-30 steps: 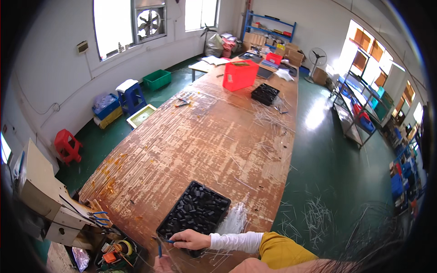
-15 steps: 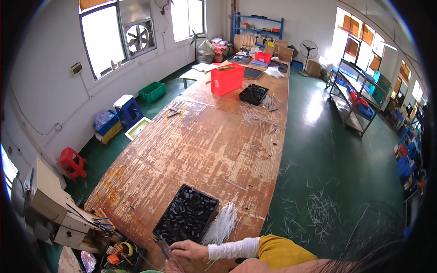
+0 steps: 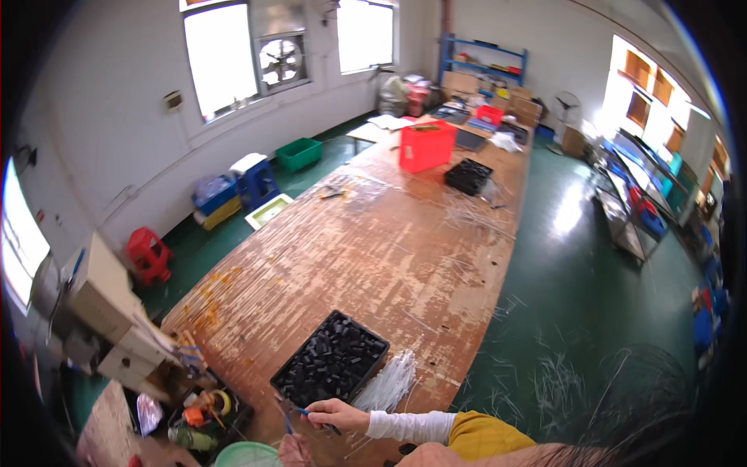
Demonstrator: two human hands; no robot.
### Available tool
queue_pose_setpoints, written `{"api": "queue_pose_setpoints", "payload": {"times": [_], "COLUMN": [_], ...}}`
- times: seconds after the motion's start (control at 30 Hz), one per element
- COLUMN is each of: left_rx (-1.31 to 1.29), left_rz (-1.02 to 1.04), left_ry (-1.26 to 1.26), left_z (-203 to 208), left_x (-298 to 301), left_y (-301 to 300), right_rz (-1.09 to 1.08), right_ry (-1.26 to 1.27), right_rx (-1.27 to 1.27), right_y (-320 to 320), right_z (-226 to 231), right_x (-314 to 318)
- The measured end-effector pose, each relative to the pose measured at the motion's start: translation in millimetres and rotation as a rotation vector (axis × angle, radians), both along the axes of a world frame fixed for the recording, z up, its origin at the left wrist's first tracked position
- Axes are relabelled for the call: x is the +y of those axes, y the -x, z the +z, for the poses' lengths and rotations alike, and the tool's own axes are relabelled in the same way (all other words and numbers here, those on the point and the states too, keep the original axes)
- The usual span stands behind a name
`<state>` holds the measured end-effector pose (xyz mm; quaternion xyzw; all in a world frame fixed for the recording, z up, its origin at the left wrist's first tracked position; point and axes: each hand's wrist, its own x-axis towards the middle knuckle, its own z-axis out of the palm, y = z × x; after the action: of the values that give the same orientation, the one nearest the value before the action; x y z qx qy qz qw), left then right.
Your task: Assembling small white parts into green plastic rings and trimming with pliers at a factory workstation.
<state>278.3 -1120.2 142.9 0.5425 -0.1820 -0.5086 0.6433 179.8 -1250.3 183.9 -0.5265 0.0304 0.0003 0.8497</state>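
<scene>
My right hand [image 3: 342, 415], in a white sleeve, is closed on blue-handled pliers [image 3: 302, 410]. Their jaws point up and left, beside the near edge of a black tray [image 3: 379, 366] holding many small black blocks [image 3: 331, 354]. Lower down, my left hand [image 3: 294, 450] appears partly, with fingers drawn together just under one blue handle; what it grips cannot be made out. A bundle of thin white strips [image 3: 391, 381] lies against the tray's right side, near my right wrist.
A pale green bowl [image 3: 246, 456] stands at the lower edge. Left of it are a tool bin with yellow tape [image 3: 222, 401] and a beige machine [image 3: 101, 288]. Farther along the worn table [image 3: 350, 257] stand a red box [image 3: 426, 148] and another black tray [image 3: 468, 177]. Loose strips litter the floor.
The view has swung left and down, so the scene sits farther right and the green bowl shows more. My right hand still grips the pliers; one handle now shows below its fingers.
</scene>
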Motion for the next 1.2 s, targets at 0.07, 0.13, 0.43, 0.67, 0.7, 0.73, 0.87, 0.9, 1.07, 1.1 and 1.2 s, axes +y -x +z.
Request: {"api": "queue_pose_setpoints", "payload": {"times": [0.07,0.13,0.43,0.67,0.7,0.73,0.87,0.9,1.07,1.1,1.2], "left_rx": [0.031,0.061,-0.248,-0.070,-0.072,0.008,0.068,0.044,-0.092,-0.109,-0.154], "left_rz": [0.055,0.132,0.582,0.611,0.613,0.638,0.641,0.630,0.566,0.555,0.514], "left_ry": [-0.007,-0.015,-0.121,-0.455,-0.461,-0.532,-0.607,-0.606,-0.578,-0.573,-0.553], "left_z": [-1.9,-5.2,50.2,-14.2,-24.6,-33.0,-45.4,-45.4,-52.2,-56.3,-70.3], "left_x": [11.5,29.1,83.9,182.9,194.0,204.7,221.4,225.0,239.3,240.9,244.4], "left_y": [8.0,11.1,62.9,103.0,118.9,134.9,114.7,104.8,41.5,32.9,10.0], "right_rz": [-0.030,-0.039,-0.085,-0.370,-0.378,-0.384,-0.453,-0.483,-0.552,-0.559,-0.559], "right_ry": [-0.099,-0.193,0.594,0.952,0.973,0.989,1.028,1.064,1.196,1.184,1.181], "right_rx": [0.076,0.160,-0.039,-0.408,-0.388,-0.368,-0.430,-0.443,-0.535,-0.535,-0.535], "right_y": [4.6,-1.3,-5.6,-138.9,-163.0,-188.1,-296.4,-321.7,-432.0,-447.0,-491.2], "right_z": [-6.7,-10.7,27.1,35.8,34.4,30.8,3.2,-1.6,-20.8,-23.0,-47.8], "right_x": [24.6,36.0,-16.5,-53.6,-57.0,-59.0,-43.9,-38.0,-7.6,2.0,22.8]}}
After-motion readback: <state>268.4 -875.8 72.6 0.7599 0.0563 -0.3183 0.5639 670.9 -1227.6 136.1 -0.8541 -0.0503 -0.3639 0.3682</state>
